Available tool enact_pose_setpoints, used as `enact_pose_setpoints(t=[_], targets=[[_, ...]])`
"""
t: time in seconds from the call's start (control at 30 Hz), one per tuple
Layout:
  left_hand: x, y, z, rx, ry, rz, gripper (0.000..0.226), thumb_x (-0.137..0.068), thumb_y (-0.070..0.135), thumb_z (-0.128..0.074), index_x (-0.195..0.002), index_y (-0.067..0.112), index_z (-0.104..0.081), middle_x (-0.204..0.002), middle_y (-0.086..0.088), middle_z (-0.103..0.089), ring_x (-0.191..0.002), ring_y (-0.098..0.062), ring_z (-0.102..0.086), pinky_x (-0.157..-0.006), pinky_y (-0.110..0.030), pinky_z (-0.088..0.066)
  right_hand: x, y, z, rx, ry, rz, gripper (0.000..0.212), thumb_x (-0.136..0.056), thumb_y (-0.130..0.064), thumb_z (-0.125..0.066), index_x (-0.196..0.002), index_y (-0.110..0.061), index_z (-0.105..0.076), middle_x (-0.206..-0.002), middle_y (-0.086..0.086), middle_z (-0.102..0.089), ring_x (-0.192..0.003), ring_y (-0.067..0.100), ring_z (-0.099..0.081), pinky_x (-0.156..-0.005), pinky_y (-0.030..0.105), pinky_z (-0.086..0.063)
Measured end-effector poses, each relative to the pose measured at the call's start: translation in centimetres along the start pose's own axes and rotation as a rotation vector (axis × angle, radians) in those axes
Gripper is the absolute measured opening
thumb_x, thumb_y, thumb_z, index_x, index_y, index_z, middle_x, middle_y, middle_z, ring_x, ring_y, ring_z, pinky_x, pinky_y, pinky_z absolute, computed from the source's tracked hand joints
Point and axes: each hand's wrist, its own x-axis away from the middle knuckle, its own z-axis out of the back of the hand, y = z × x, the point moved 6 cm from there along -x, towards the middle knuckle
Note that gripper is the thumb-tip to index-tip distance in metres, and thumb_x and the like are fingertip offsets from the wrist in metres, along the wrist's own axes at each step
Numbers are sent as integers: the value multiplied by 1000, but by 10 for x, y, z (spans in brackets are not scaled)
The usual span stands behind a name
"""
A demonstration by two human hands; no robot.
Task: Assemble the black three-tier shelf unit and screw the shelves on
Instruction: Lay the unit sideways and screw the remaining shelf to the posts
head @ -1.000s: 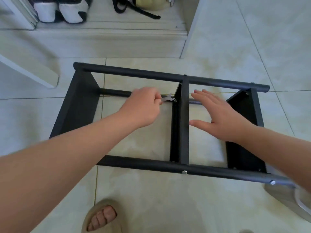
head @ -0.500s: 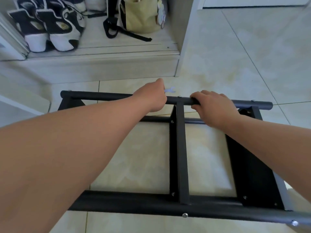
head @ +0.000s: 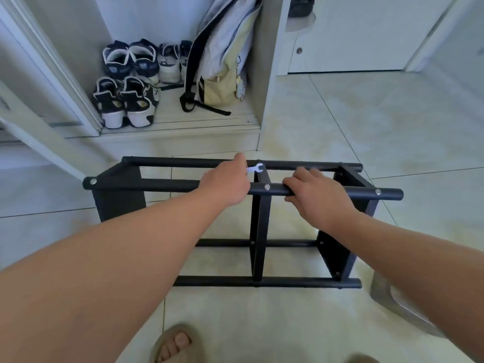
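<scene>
The black shelf unit (head: 162,185) lies on its side on the tiled floor, four round poles running left to right with three black shelf panels between them. My left hand (head: 225,183) grips the near upper pole beside the middle panel (head: 258,231) and holds a small silver wrench (head: 255,168) that sticks out to the right. My right hand (head: 311,192) grips the same pole just right of the middle screw (head: 267,187). Silver screw heads show at both pole ends.
An open closet behind the unit holds several sneakers (head: 125,100) and a yellow-grey backpack (head: 222,61) on a raised step. A white board (head: 34,134) leans at the left. A grey object (head: 398,307) sits at the right. My sandalled foot (head: 175,344) is at the bottom.
The unit has been tipped up from lying flat onto another side. Both hands went from the far pole area to gripping the pole that is uppermost now. The wrench stayed in my left hand.
</scene>
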Motion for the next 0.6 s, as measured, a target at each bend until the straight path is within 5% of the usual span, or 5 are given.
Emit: enact_pose_setpoints(t=[0.3, 0.6], targets=[[120, -6, -34, 3, -178, 88, 15, -96, 6, -42, -110, 10, -39, -84, -7, -51, -69, -21, -49, -58, -34, -36, 117, -70, -21, -51, -64, -28, 29, -106, -28, -43, -132, -18, -51, -125, 4, -49, -108, 27, -47, -88, 38, -45], [180, 10, -57, 10, -127, 119, 18, -93, 1, -38, -108, 10, -40, -78, -2, -49, -63, -18, -43, -56, -33, -27, 178, -77, -26, -108, -157, -92, 34, -103, -36, -52, -133, -19, -55, -125, 2, -50, -108, 27, -48, -87, 39, -46]])
